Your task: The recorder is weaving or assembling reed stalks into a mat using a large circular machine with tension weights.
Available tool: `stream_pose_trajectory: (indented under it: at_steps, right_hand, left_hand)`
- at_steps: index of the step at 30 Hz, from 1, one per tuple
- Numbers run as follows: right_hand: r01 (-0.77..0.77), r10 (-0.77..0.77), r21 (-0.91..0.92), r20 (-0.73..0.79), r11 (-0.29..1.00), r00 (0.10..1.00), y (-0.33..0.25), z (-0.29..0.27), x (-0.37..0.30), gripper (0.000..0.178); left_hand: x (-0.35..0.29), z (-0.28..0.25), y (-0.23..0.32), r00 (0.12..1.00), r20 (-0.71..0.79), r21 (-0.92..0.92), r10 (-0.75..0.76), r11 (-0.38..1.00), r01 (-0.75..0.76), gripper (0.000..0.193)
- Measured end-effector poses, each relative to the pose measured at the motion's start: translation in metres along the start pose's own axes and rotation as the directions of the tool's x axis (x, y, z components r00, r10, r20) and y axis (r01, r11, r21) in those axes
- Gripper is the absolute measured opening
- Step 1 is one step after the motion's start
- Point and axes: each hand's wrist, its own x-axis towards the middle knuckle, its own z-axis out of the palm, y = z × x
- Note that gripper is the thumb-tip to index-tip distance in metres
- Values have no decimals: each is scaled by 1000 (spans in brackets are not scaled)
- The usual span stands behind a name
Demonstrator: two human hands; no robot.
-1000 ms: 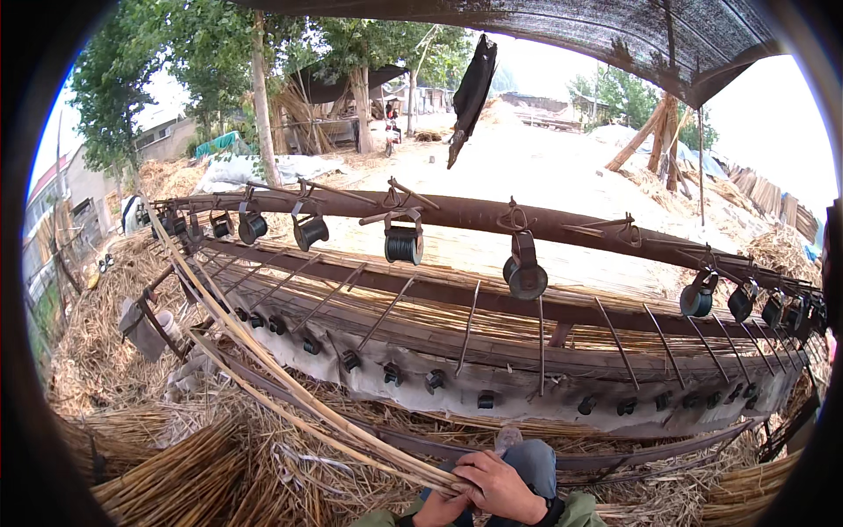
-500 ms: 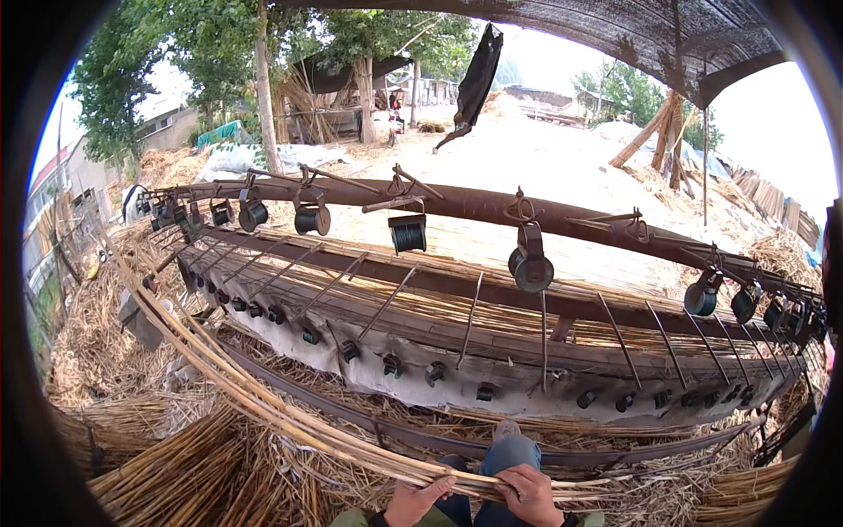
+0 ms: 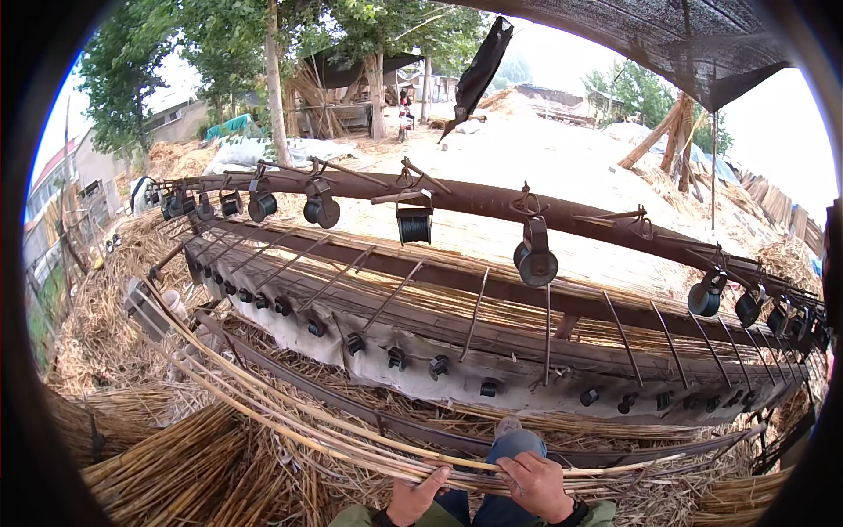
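Note:
A loose bunch of long, pale reed stalks stretches across in front of me, its far ends fanned out toward the left. Close to my lap, my left hand is closed round the stalks, thumb on top. My right hand grips the same bunch a little further right, and short ends poke out beyond it. Just past the stalks runs a long weaving frame, with a row of wire spools hanging from its rusty upper pipe. Smaller dark spools hang along its near side.
A low metal rail runs between me and the frame. Piles of reeds lie at lower left, with another bundle at lower right. Thin rods slant down the frame's front. A dark shade net hangs overhead.
The reed stalks' left ends have swung lower and spread apart. My right hand has risen slightly, still gripping; the left keeps its hold. The view has shifted a little.

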Motion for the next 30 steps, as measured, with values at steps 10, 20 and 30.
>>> stream_pose_trajectory:
  at_steps: [10, 20, 30]
  right_hand:
    - [-136, 17, -545, -218, 827, 976, 59, -94, 47, 19]
    - [-259, 185, -798, -187, 544, 965, 233, -205, 36, 20]
    - [-280, 303, -576, -59, 768, 951, 261, -144, 77, 34]
  left_hand:
    - [6, -9, -11, 881, -416, -572, 226, 689, -446, 13]
    - [26, -40, -53, 631, -96, 726, 770, 488, -485, 34]
    - [55, -71, -63, 712, -230, 799, 664, 546, -251, 31]
